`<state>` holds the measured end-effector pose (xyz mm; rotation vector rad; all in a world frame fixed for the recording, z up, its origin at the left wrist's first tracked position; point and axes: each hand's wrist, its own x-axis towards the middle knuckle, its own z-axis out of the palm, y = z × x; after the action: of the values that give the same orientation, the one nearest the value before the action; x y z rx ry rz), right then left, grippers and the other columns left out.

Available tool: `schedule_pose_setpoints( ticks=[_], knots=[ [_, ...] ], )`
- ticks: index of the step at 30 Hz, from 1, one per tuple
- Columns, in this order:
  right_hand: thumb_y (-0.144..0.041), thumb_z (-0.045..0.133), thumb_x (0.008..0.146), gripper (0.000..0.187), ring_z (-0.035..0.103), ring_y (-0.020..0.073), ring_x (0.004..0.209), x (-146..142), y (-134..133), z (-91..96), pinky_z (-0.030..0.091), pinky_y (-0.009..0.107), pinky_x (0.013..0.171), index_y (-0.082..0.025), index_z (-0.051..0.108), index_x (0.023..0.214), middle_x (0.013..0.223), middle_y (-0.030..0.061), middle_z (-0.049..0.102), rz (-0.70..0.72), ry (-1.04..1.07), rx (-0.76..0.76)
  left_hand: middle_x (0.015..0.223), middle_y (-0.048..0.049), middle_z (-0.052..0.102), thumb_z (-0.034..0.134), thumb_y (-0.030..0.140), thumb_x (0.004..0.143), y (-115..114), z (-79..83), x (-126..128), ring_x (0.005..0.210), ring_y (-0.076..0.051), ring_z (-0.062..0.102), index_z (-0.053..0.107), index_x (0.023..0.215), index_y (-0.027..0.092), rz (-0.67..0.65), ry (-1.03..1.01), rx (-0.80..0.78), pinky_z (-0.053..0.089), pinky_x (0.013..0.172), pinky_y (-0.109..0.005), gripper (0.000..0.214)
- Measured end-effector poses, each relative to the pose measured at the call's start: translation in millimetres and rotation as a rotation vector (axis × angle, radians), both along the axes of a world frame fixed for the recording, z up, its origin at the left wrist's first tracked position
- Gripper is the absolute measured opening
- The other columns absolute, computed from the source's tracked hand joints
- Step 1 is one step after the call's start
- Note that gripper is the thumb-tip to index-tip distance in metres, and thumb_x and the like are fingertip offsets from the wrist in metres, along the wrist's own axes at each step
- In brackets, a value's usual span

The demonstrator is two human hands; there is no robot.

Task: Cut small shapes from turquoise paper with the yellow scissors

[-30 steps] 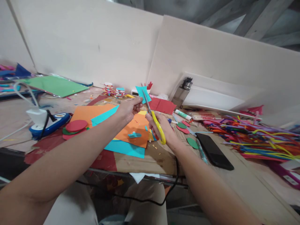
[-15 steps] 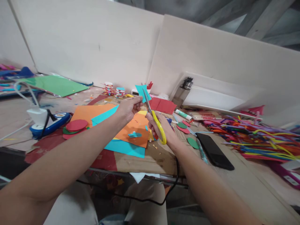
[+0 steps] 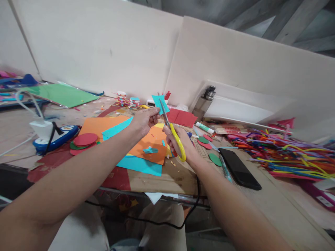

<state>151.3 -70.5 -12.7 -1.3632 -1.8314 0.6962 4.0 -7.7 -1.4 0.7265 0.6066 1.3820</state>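
Note:
My left hand (image 3: 144,120) pinches a small teal paper piece (image 3: 159,101) and holds it up above the table. My right hand (image 3: 178,141) is closed round the yellow handles of a pair of scissors (image 3: 171,130), whose blades reach up into the teal piece. Below both hands lie orange paper sheets (image 3: 146,141) and a teal sheet (image 3: 140,165), with small teal scraps (image 3: 150,150) on the orange.
Red and green paper discs (image 3: 84,140), a blue stapler-like tool (image 3: 56,137) and a white charger (image 3: 42,129) lie left. A green sheet (image 3: 61,94) is far left. A black phone (image 3: 239,169), glue stick (image 3: 204,128), bottle (image 3: 204,103) and pile of pipe cleaners (image 3: 288,153) lie right.
The teal piece and the scissor blades have shifted very slightly; both hands stay in almost the same place.

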Motion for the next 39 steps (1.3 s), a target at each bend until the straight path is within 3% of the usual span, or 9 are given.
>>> schedule_pose_setpoints(
  ticks=[5, 10, 16, 23, 39],
  knots=[
    [-0.063, 0.05, 0.083, 0.044, 0.047, 0.0091, 0.045, 2.0, 2.4, -3.9, 0.036, 0.019, 0.039, -0.019, 0.053, 0.082, 0.059, -0.0018, 0.053, -0.004, -0.006, 0.013, 0.054, 0.0011, 0.06, 0.067, 0.009, 0.074, -1.0, 0.9, 0.0, 0.048, -0.005, 0.055, 0.064, 0.068, 0.011, 0.005, 0.008, -0.009, 0.044, 0.048, -0.014, 0.008],
    [-0.061, 0.05, 0.084, 0.042, 0.048, 0.009, 0.044, 2.3, 3.7, -7.7, 0.036, 0.019, 0.039, -0.019, 0.053, 0.082, 0.058, -0.0023, 0.053, 0.004, 0.016, 0.031, 0.052, 0.0017, 0.058, 0.062, 0.007, 0.077, -2.2, 3.1, 0.7, 0.047, -0.004, 0.054, 0.062, 0.067, 0.011, 0.015, 0.004, -0.034, 0.043, 0.049, -0.014, 0.011],
    [-0.059, 0.051, 0.085, 0.041, 0.044, 0.0084, 0.041, 0.4, 1.1, -5.2, 0.035, 0.019, 0.038, -0.019, 0.055, 0.085, 0.055, -0.0029, 0.051, 0.013, 0.035, 0.002, 0.053, 0.0016, 0.059, 0.065, 0.009, 0.076, 1.1, 1.3, 0.0, 0.048, -0.005, 0.055, 0.062, 0.066, 0.011, 0.004, -0.007, -0.036, 0.043, 0.049, -0.015, 0.01],
    [-0.062, 0.053, 0.082, 0.043, 0.045, 0.0087, 0.04, -2.2, 0.4, -5.1, 0.036, 0.019, 0.036, -0.02, 0.049, 0.075, 0.053, -0.0028, 0.051, -0.004, 0.079, -0.02, 0.054, 0.0014, 0.059, 0.066, 0.009, 0.076, 1.3, 2.3, -0.1, 0.046, -0.005, 0.055, 0.062, 0.067, 0.011, -0.004, -0.007, -0.055, 0.043, 0.049, -0.015, 0.011],
    [-0.061, 0.055, 0.081, 0.041, 0.046, 0.0089, 0.039, -3.8, -0.9, -4.6, 0.037, 0.019, 0.035, -0.02, 0.052, 0.08, 0.053, -0.0036, 0.052, -0.045, 0.084, -0.056, 0.053, 0.0011, 0.06, 0.063, 0.008, 0.078, 0.6, 2.7, -0.8, 0.046, -0.005, 0.055, 0.061, 0.066, 0.011, -0.035, -0.013, -0.075, 0.043, 0.049, -0.015, 0.013]
  ],
)
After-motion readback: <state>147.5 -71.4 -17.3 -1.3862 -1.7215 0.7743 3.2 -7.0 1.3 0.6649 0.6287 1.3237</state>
